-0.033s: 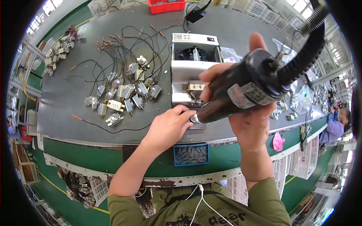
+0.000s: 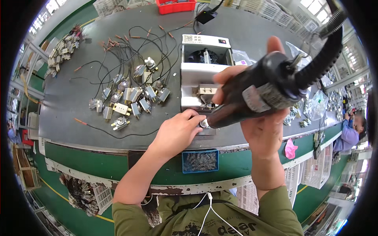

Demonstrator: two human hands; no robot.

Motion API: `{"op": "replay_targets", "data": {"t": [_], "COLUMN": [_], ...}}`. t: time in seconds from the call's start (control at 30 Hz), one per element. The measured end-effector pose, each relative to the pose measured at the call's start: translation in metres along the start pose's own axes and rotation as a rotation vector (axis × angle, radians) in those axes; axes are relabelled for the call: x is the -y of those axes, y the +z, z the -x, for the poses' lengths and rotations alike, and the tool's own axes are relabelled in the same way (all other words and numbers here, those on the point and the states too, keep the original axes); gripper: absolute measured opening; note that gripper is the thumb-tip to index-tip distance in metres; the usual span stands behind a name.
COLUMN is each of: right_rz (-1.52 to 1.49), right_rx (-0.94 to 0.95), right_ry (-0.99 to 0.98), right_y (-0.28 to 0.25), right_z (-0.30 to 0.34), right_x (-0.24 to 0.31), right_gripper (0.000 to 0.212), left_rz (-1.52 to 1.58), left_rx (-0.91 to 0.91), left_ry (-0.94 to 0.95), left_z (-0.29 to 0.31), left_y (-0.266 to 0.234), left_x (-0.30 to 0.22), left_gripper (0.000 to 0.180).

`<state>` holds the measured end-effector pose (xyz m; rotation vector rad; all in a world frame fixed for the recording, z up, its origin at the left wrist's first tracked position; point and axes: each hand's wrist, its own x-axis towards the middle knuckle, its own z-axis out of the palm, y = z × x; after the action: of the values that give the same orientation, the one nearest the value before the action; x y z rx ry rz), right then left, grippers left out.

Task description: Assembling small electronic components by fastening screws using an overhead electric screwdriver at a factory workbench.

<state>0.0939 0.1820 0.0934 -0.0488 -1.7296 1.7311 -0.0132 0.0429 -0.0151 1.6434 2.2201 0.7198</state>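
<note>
My right hand [image 2: 262, 135] is wrapped round a black electric screwdriver [image 2: 240, 98], which slants down to the left. The driver's nose end meets a small shiny part [image 2: 204, 123] low in front of a white screw feeder [image 2: 206, 72]. My left hand [image 2: 175, 131] is closed, its thumb and fingertips pinching at that part from the left. The fingers and the driver cover most of the part, so its full shape is hidden. Beneath it a flat metal plate [image 2: 208, 132] shows in part.
Grey thermostat-like units [image 2: 136, 94] with black leads lie in a heap at left. A blue tray [image 2: 201, 172] of small screws sits at the bench's near edge. Pink scrap [image 2: 290, 148] lies to the right; a red bin [image 2: 176, 8] stands at the back. A person [image 2: 348, 131] sits far right.
The screwdriver and my right hand have shifted slightly to the right at the upper end. My left hand keeps its pinch on the part. The whole view has moved a little.
</note>
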Motion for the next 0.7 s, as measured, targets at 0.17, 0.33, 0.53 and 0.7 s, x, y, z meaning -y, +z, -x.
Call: {"op": "replay_targets", "data": {"t": [0.17,0.33,0.53,0.7], "right_rz": [-0.049,0.303,0.008,-0.034], "right_rx": [-0.039,-0.077,-0.142,-0.156], "right_ry": [-0.008,-0.254,-0.218,-0.201], "right_y": [0.006,-0.004,0.019,0.019], "right_z": [0.001,0.009,0.010,0.011], "right_x": [0.003,-0.015,-0.030,-0.039], "right_gripper": [0.107,0.104,0.104,0.106], "left_rz": [0.070,0.046,0.034,0.081], "left_rx": [-0.057,-0.071,-0.036,-0.069], "left_ry": [0.008,0.044,0.027,0.037], "left_z": [0.002,0.003,0.002,0.001], "left_y": [0.008,0.009,0.007,0.013], "left_x": [0.005,0.006,0.005,0.008], "left_gripper": [0.030,0.031,0.026,0.023]}}
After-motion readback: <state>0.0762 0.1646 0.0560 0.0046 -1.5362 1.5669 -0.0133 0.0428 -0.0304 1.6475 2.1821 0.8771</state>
